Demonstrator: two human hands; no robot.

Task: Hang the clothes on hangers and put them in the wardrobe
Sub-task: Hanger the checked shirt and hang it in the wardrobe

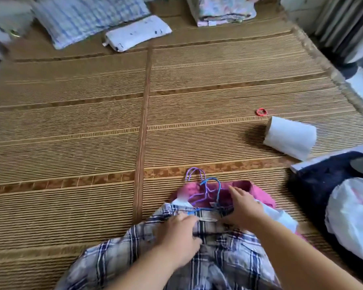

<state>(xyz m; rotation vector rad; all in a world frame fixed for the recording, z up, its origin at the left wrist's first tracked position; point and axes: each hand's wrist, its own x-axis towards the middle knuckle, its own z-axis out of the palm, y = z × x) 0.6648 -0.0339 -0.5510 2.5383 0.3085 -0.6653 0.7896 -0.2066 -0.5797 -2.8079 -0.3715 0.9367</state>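
Underneath, woven mat (71, 132): plaid shirt (117, 254), pillow (82, 15), paper roll (289, 137).

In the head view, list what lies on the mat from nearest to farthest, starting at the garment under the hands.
plaid shirt → pink garment → white paper roll → red hair band → small white pillow

Both bare forearms are reaching up from the bottom edge toward the lower centre of the frame. The left grip (180, 237) is lying knuckles up, its fingers curling and pinching the plaid shirt (117, 254) near the collar. The right grip (244, 206), slightly higher, is resting palm down, one finger stretching up-left; its hold is unclear.
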